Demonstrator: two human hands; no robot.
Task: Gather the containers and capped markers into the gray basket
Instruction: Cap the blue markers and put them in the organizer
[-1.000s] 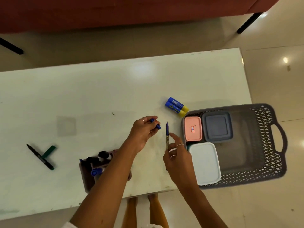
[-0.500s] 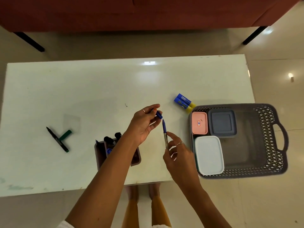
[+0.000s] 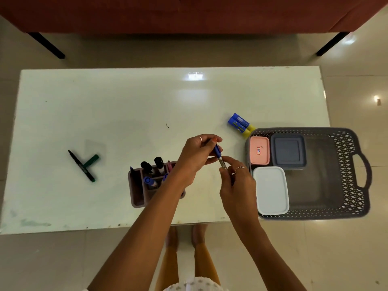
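My right hand (image 3: 237, 185) pinches the barrel of a blue marker (image 3: 221, 162) above the table. At the marker's upper end, my left hand (image 3: 195, 154) grips its blue cap (image 3: 217, 149), which sits on the tip. To the right stands the gray basket (image 3: 346, 171), holding a pink container (image 3: 259, 150), a dark gray container (image 3: 288, 151) and a white container (image 3: 271, 190). A brown marker holder (image 3: 138, 187) with several markers stands by my left forearm. An uncapped green marker (image 3: 80, 165) and its green cap (image 3: 91, 160) lie at the left.
Two blue-and-yellow glue sticks (image 3: 240, 124) lie just beyond the basket's far left corner. The white table (image 3: 126, 106) ends near my body; the basket overhangs its right edge. A red sofa (image 3: 189, 13) stands beyond the table. My feet show below the table's edge.
My left hand has brought the blue cap onto the tip of the marker held by my right hand; earlier the cap and marker were apart. The camera view has shifted.
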